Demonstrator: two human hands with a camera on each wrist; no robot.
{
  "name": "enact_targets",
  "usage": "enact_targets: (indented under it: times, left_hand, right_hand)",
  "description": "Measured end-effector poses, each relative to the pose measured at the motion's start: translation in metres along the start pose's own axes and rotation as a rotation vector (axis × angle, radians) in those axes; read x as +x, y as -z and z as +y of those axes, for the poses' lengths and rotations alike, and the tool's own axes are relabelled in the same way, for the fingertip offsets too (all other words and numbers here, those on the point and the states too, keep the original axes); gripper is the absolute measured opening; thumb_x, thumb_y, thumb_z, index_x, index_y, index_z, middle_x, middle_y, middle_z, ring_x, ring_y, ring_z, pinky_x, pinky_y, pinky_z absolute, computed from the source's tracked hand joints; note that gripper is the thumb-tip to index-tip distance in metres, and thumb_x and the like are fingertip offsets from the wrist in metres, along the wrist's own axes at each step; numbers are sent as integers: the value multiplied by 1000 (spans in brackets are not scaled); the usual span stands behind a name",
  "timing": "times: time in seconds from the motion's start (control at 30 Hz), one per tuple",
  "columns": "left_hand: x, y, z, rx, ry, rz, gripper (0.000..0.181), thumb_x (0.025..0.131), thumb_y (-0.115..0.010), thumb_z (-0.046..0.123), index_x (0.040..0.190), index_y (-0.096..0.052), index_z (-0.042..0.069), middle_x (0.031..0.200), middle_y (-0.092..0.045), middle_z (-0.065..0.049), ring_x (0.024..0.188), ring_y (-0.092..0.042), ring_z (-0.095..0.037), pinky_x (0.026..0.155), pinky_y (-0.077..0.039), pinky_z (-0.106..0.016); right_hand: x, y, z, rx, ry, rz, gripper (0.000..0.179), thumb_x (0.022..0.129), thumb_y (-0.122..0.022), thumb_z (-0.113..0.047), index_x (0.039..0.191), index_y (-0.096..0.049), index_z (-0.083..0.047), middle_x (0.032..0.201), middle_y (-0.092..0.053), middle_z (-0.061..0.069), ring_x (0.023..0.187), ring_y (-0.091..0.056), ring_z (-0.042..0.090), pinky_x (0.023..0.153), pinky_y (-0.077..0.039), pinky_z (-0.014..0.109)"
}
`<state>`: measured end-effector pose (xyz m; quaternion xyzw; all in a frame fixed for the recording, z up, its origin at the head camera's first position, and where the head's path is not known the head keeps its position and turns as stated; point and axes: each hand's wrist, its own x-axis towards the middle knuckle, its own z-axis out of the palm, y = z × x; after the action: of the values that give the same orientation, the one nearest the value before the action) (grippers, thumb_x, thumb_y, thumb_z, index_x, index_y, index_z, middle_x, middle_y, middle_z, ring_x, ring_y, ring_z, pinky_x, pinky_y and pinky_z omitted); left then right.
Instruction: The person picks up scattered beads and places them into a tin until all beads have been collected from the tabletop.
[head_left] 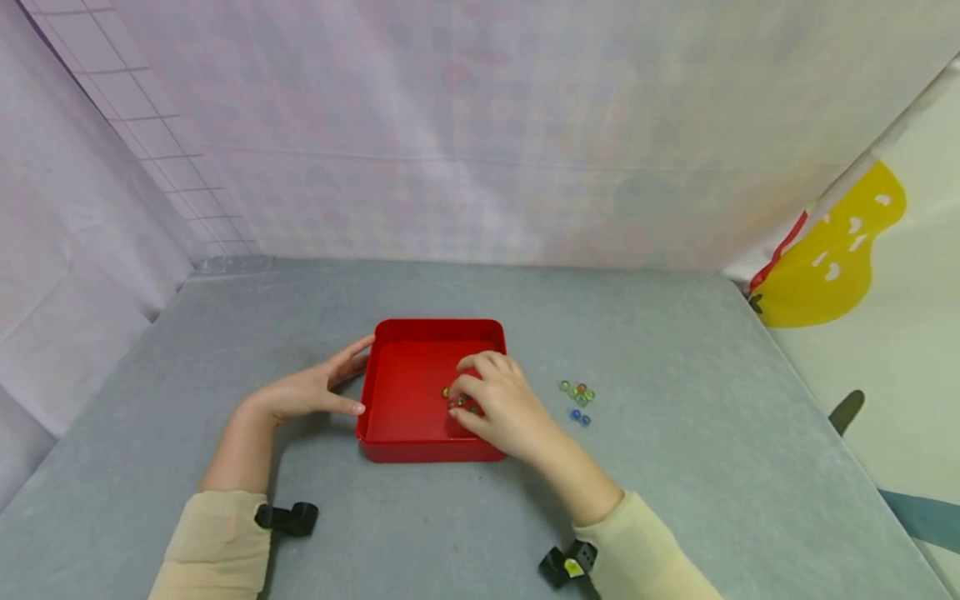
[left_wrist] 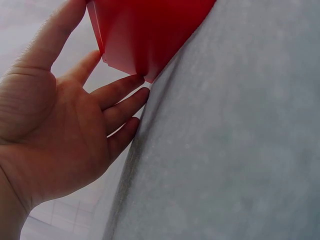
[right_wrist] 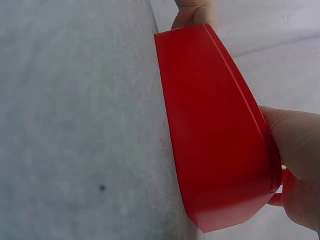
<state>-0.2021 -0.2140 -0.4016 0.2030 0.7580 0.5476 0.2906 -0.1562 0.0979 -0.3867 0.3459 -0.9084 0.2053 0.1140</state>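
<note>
A shallow red square tray (head_left: 405, 367) sits on the grey table, with a few glass marbles (head_left: 446, 392) inside it. My left hand (head_left: 311, 392) stands at the tray's left side, its fairly straight fingers and thumb touching the wall; the left wrist view shows the spread palm (left_wrist: 70, 120) beside the tray's corner. Over the tray's right part reaches my right hand (head_left: 504, 406). Its curled fingers and thumb close round marbles near the tray floor; how many is hidden. In the right wrist view the tray's outer wall (right_wrist: 215, 120) hides those fingertips.
To the right of the tray lie several loose marbles: a greenish group with an orange one (head_left: 581, 389), and two blue marbles (head_left: 581, 417) just nearer to me. A patterned curtain (head_left: 480, 150) hangs behind the table's far edge.
</note>
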Motion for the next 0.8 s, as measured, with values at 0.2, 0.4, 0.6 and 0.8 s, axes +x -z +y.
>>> enact_targets:
  times: [0.2, 0.4, 0.6, 0.8]
  left_hand:
    - [0, -1, 1, 5, 14, 4, 96, 86, -72, 11, 155, -6, 24, 158, -7, -16, 143, -5, -36, 105, -21, -63]
    - [-1, -1, 2, 5, 13, 5, 96, 86, -71, 11, 155, -6, 24, 158, -7, -16, 143, -5, -36, 104, -20, -64]
    - [0, -1, 2, 6, 19, 6, 95, 86, -71, 12, 155, -7, 24, 158, -7, -16, 143, -5, -36, 105, -19, -63]
    - [-1, -1, 2, 7, 22, 8, 97, 85, -72, 11, 155, -6, 25, 158, -7, -16, 143, -6, -36, 105, -18, -64]
  right_hand:
    - [0, 0, -1, -5, -4, 0, 10, 82, -76, -23, 88, -69, -20, 118, -57, 7, 115, -44, 21, 101, -31, 45]
    - [0, -1, 0, 3, -11, -7, 14, 81, -78, -24, 91, -70, -17, 119, -56, 8, 115, -43, 21, 102, -30, 45]
    - [0, 0, 0, 12, -9, -10, 17, 81, -78, -26, 92, -71, -16, 119, -56, 8, 116, -43, 22, 102, -29, 46]
    - [-1, 1, 1, 12, -1, -5, 15, 82, -77, -25, 92, -70, -16, 119, -56, 8, 116, -43, 21, 103, -29, 45]
